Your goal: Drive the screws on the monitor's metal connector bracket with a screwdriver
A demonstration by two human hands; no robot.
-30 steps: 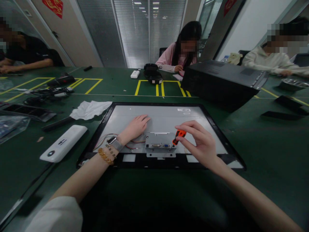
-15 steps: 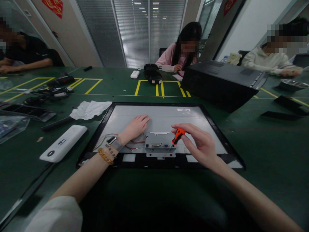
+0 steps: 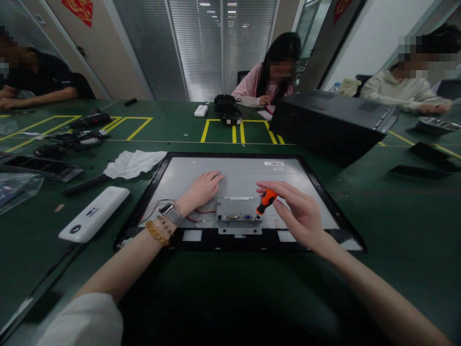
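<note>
A flat monitor panel (image 3: 245, 170) with a black frame lies on the table, its metal back facing up. On its near side sits a metal bracket (image 3: 234, 205) carrying video ports. My right hand (image 3: 300, 211) has its thumb and fingers around the handle of an orange and black screwdriver (image 3: 267, 201). The screwdriver tilts, its tip down by the bracket's right end beside the blue port; the exact contact is too small to tell. Resting flat on the panel left of the bracket, my left hand (image 3: 203, 191) has its fingers stretched out and holds nothing. Thin wires (image 3: 156, 204) run under the left wrist.
A white power bank (image 3: 94, 215) with a cable lies left of the panel, near a crumpled tissue (image 3: 135, 164). A large black casing (image 3: 324, 125) stands at the back right. Cables (image 3: 72, 142) lie far left. Three people sit across the table.
The fingers of my right hand have shifted slightly on the screwdriver, and its handle has turned a little. My left hand stays in place on the panel.
</note>
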